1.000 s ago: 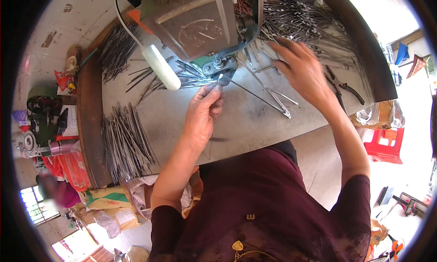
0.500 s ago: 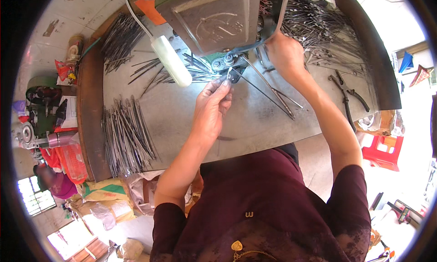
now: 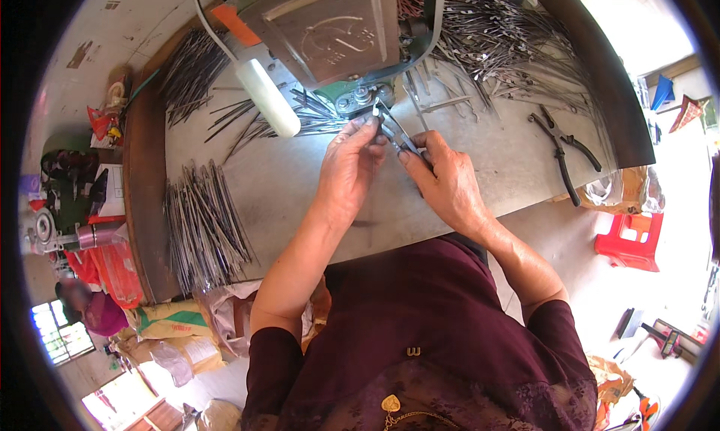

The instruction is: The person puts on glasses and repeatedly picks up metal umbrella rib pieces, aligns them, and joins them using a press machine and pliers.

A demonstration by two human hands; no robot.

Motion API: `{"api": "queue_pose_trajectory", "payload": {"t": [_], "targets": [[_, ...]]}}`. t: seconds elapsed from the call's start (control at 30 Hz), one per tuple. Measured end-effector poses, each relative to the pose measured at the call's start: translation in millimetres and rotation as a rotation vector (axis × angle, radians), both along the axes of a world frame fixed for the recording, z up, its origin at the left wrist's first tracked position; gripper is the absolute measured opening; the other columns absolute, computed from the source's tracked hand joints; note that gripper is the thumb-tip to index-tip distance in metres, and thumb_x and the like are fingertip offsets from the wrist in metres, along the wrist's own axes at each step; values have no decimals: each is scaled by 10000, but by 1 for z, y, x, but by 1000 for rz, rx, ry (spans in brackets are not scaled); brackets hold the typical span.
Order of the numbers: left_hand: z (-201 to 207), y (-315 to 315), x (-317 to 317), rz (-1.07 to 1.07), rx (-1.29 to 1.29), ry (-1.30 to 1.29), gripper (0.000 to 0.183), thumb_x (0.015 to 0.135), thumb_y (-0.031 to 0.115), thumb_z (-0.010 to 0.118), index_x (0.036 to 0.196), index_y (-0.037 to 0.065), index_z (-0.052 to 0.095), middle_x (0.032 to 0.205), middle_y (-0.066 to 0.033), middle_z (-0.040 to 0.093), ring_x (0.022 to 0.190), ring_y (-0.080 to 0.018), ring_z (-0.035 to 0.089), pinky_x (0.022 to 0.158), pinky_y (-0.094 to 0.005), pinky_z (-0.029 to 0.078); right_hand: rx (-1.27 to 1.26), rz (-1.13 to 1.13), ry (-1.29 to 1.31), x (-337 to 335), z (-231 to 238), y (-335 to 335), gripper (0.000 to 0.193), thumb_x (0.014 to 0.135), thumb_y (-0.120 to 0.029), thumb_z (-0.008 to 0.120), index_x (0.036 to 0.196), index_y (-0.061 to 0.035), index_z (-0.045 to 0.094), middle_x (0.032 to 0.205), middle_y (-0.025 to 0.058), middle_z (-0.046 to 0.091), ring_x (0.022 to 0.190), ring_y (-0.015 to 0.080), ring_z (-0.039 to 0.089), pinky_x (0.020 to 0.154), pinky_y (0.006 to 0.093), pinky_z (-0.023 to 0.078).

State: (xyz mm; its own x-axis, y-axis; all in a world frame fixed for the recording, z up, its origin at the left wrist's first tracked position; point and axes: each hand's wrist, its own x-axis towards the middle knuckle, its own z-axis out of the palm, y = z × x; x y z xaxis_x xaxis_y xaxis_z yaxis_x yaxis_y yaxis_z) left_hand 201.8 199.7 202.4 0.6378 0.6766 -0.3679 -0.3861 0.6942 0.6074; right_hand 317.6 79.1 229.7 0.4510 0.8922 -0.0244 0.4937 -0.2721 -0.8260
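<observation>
Under the press head of a bench machine [image 3: 322,37], my left hand [image 3: 349,169] pinches a small shiny metal piece [image 3: 376,111] between thumb and fingers. What else lies in that palm is hidden. My right hand [image 3: 450,180] is closed around a two-legged metal tool like long tweezers [image 3: 403,139]. Its legs run up beside my left fingertips, near the machine's small metal fixture [image 3: 361,97]. Whether the tool's tips touch the small piece, I cannot tell. Thin dark metal rods [image 3: 315,120] fan out left of the fixture.
A white lamp [image 3: 268,97] hangs left of the machine. Rod bundles lie on the left [image 3: 202,225] and far left [image 3: 191,71], and a tangled rod heap [image 3: 502,45] at far right. Pliers [image 3: 561,146] rest near the table's right edge. A red stool [image 3: 630,241] stands beyond.
My right hand has come from beside the machine, toward me and left, and has taken hold of the tweezer-like tool that lay on the table. My left hand stays near the fixture.
</observation>
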Motion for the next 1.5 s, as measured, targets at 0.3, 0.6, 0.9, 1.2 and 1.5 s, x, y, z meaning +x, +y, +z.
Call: {"api": "queue_pose_trajectory", "payload": {"t": [0.3,0.6,0.9,1.2,1.5], "targets": [[5,1,-1,-32,-114,-68,100,940,46,572,1034,26,547,937,-42,584,764,-110,553,607,-171,482,76,-47,117,-2,3,8,227,897,-227,586,942,-11,534,641,211,600,645,434,601,581,500,451],[10,0,-2,-28,82,83,132,916,111,631,1016,83,550,862,-14,599,743,-89,549,608,-190,433,93,2,-541,-6,-10,16,160,892,-180,582,904,-36,514,578,94,593,490,267,584,473,378,444],[2,0,2,64,69,127,95,925,114,616,992,89,555,859,-11,610,713,-85,550,602,-198,416,227,132,-682,-4,-21,23,120,826,-112,566,900,-68,481,610,112,601,527,331,615,465,436,473],[1,-1,-1,41,111,166,97,916,135,636,970,99,563,842,4,611,716,-74,546,615,-201,413,104,-1,-259,-7,-27,26,180,907,-208,576,932,-56,483,631,180,591,596,387,614,555,455,476],[-3,-6,-13,80,152,260,120,913,115,614,1011,71,561,885,-20,608,756,-92,556,657,-241,444,112,65,-168,12,-24,24,246,898,-277,580,963,-51,508,667,184,634,617,399,633,564,470,495]]}}
